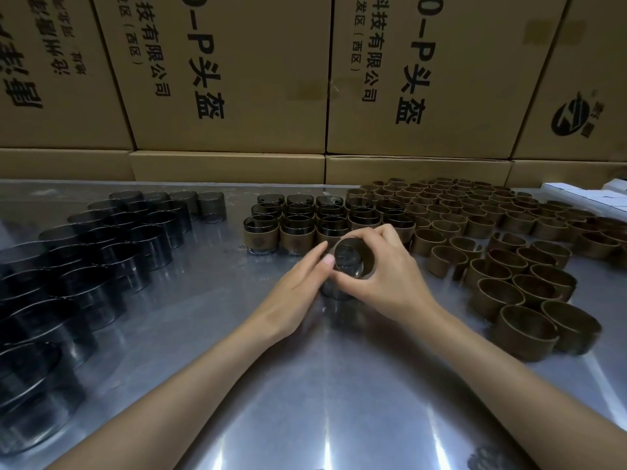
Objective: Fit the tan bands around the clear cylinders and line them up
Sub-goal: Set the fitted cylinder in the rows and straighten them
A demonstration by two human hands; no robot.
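My right hand [390, 276] grips a clear cylinder [353, 261] with a tan band around it, tilted so its open mouth faces me, just above the metal table [305, 385]. My left hand [298, 293] lies alongside with straight fingers touching the cylinder's left side. Behind my hands stand rows of banded cylinders [295, 228], lined up. Bare smoky clear cylinders [112, 245] cover the left of the table. Loose tan bands [515, 290] crowd the right.
Stacked cardboard boxes [237, 79] with printed lettering wall off the far edge of the table. White flat boxes [590, 195] lie at the far right. Bare metal surface stretches between my forearms toward the near edge.
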